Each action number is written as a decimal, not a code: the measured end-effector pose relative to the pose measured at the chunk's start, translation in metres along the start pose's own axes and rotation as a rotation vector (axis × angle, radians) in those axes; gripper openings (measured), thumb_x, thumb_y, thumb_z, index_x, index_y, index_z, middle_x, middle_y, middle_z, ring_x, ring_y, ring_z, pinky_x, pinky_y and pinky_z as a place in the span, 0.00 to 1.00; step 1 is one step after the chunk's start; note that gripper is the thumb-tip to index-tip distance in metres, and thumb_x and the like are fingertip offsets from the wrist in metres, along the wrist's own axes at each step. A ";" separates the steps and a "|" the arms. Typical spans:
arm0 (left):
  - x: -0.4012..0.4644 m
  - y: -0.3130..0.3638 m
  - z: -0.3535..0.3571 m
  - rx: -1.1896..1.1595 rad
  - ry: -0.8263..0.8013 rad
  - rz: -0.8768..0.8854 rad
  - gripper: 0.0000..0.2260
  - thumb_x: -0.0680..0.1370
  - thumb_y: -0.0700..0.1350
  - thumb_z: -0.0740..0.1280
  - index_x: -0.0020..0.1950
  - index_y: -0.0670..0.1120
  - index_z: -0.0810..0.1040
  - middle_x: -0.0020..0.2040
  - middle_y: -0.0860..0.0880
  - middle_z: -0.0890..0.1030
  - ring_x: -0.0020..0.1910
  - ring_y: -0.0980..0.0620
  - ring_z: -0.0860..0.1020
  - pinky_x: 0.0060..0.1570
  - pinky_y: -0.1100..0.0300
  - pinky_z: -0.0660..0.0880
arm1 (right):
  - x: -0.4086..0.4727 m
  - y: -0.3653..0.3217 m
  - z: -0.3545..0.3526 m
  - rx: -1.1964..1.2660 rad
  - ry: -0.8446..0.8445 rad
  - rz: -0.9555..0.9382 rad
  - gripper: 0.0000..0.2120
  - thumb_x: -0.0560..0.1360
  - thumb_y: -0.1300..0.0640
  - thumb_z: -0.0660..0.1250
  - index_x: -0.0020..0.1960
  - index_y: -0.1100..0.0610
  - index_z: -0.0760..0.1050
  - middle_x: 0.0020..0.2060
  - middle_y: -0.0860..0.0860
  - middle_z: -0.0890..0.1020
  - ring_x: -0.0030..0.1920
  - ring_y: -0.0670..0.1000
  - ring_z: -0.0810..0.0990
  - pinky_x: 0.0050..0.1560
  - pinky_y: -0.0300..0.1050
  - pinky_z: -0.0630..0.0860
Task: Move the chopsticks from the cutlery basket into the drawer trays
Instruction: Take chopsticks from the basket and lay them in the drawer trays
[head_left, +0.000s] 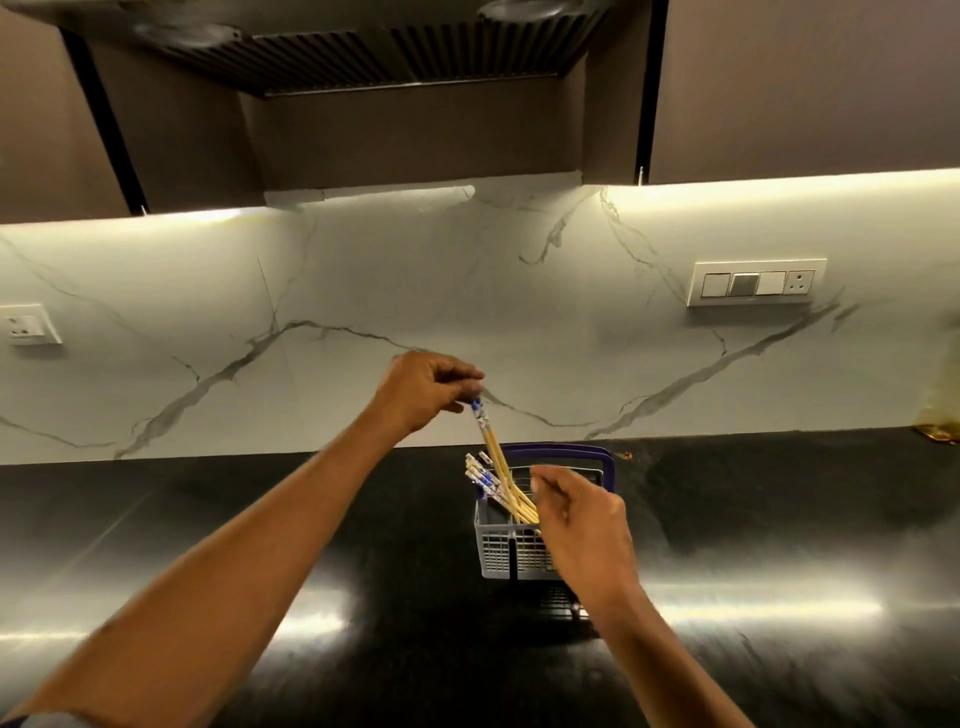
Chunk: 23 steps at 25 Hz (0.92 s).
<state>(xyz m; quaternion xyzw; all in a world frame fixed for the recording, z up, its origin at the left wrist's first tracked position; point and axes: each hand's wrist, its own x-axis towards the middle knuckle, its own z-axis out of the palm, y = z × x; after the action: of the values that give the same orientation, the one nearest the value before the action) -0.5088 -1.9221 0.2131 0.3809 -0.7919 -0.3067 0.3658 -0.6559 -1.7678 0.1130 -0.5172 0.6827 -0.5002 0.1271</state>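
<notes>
A grey plastic cutlery basket (498, 553) with a purple handle (605, 460) stands on the black countertop near the wall. Several bamboo chopsticks (480, 475) with blue-and-white patterned tops lean out of it to the left. My left hand (421, 387) pinches the patterned top of one chopstick (488, 441), which is raised above the others with its lower end still inside the basket. My right hand (582, 525) hovers over the basket's right front part with fingers loosely curled, holding nothing I can see. No drawer or trays are in view.
The glossy black countertop (260, 545) stretches left and right. A white marble backsplash (363, 291) rises behind, with a switch panel (756, 283) at the right and a socket (26, 325) at the left. A range hood (374, 47) and dark cabinets hang overhead.
</notes>
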 end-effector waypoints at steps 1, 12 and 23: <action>-0.001 0.015 -0.007 0.003 -0.050 0.022 0.11 0.76 0.39 0.72 0.57 0.41 0.83 0.48 0.45 0.86 0.44 0.54 0.86 0.46 0.61 0.83 | 0.006 -0.009 -0.002 0.010 -0.012 -0.009 0.15 0.79 0.52 0.65 0.65 0.50 0.77 0.55 0.49 0.84 0.52 0.46 0.84 0.54 0.42 0.81; -0.043 0.059 -0.011 -0.202 -0.213 -0.009 0.08 0.76 0.36 0.71 0.52 0.45 0.84 0.45 0.45 0.87 0.45 0.48 0.86 0.45 0.59 0.83 | -0.004 -0.017 -0.013 0.667 -0.375 0.194 0.09 0.77 0.58 0.68 0.55 0.58 0.83 0.46 0.55 0.87 0.48 0.52 0.87 0.57 0.53 0.81; -0.125 -0.034 0.035 -0.447 -0.383 -0.349 0.08 0.76 0.36 0.70 0.54 0.43 0.83 0.46 0.44 0.87 0.46 0.48 0.86 0.44 0.60 0.84 | -0.094 0.037 0.016 0.532 -0.540 0.417 0.08 0.76 0.59 0.70 0.51 0.62 0.83 0.45 0.60 0.87 0.47 0.58 0.87 0.51 0.50 0.83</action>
<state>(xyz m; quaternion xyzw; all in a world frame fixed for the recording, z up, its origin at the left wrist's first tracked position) -0.4692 -1.8291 0.1249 0.3565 -0.6823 -0.5967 0.2267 -0.6261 -1.6994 0.0429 -0.4297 0.5622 -0.4690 0.5286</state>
